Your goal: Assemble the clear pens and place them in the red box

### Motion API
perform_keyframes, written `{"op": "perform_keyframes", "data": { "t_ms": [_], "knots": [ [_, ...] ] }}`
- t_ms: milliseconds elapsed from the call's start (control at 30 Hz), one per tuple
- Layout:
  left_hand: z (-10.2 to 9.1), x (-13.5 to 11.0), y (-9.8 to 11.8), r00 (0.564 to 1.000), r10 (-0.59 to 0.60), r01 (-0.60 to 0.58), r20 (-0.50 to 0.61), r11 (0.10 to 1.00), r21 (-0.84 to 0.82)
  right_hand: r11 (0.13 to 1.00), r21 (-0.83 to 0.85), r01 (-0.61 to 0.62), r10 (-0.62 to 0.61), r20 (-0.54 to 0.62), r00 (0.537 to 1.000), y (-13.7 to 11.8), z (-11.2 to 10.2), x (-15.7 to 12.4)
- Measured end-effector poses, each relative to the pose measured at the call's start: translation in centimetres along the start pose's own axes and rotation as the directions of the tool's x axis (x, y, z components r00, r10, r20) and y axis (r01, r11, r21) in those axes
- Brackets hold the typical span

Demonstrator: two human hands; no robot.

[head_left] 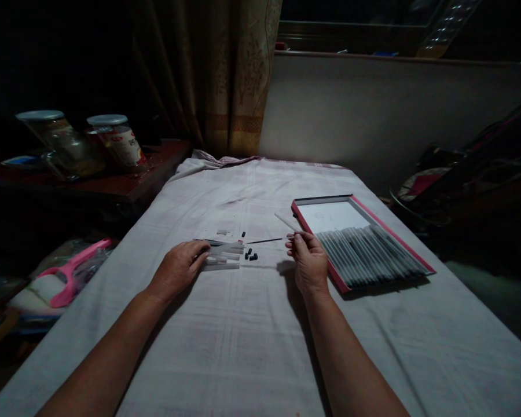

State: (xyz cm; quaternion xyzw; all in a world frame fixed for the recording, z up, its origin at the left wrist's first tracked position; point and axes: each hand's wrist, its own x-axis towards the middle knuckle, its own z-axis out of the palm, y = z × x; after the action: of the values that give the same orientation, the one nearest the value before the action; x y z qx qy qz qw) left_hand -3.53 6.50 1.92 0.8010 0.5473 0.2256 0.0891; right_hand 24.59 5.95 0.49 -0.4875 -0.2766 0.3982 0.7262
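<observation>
My left hand [180,267] rests on the white cloth with its fingers curled onto a small pile of clear pen barrels [223,256]. My right hand [308,260] pinches a clear pen barrel [285,221] that slants up to the left, and a thin dark refill [264,240] pointing left also meets its fingertips. A few small black caps [250,255] lie between the hands. Beside my right hand sits a red-edged tray [306,223] holding a row of several grey pens [367,255].
The white cloth [252,336] covers a long table. To the left, two lidded jars [91,142] stand on a dark wooden stand, and a pink plastic tool [72,272] lies below it. A curtain [230,75] hangs behind; dark bags [473,168] lie at the right.
</observation>
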Motion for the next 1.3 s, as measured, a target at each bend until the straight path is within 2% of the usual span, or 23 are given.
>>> {"op": "perform_keyframes", "data": {
  "t_ms": [300,533,833,1067,1300],
  "knots": [
    [0.2,-0.7,0.3,0.997,0.073,-0.074,0.007,0.996,0.05,0.998,-0.058,0.019,-0.014,0.085,0.996,0.7,0.7,-0.8],
    [0.7,-1.3,-0.7,0.998,0.065,-0.063,-0.018,0.996,0.069,0.998,-0.043,0.04,-0.039,0.022,0.999,0.1,0.2,-0.1],
    [0.9,-1.5,-0.3,0.997,0.073,-0.072,-0.019,0.996,0.055,0.997,-0.07,0.031,-0.023,0.112,0.993,0.3,0.9,-1.0],
    [1.1,-1.8,-0.9,0.997,0.053,-0.052,-0.052,0.998,0.025,0.999,-0.043,0.018,-0.017,0.015,1.0,0.0,-0.2,0.0],
    [1.1,-1.8,-0.5,0.997,0.054,-0.054,-0.047,0.999,0.004,0.999,-0.055,-0.001,0.005,0.077,0.997,0.6,0.4,-0.7]
  ]
}}
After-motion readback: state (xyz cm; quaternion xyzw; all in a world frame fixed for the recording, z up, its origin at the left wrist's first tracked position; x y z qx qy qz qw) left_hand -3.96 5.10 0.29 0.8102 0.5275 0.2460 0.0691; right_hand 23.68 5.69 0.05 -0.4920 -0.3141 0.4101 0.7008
